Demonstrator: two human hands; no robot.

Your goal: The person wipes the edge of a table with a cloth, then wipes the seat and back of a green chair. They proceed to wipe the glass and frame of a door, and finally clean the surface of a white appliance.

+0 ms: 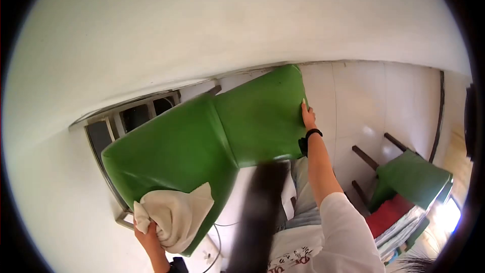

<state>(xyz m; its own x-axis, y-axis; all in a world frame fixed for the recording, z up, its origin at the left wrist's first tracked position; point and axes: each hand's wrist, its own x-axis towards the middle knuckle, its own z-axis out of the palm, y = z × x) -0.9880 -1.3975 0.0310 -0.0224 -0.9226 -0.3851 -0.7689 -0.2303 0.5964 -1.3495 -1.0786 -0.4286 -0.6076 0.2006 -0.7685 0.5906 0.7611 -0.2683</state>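
Note:
A green padded chair with a smooth, shiny cover fills the middle of the view, its two cushioned panels meeting at a crease. At the lower left, my left hand is closed on a crumpled beige cloth, which lies against the chair's left panel. My right hand grips the outer edge of the right panel, thumb on the cover and the other fingers partly hidden. I wear a dark band on that wrist.
Pale wall runs along the top, with a dark-paned window frame behind the chair. At the right stands another green chair, near red fabric and stacked papers. A blurred dark strip crosses the lower middle.

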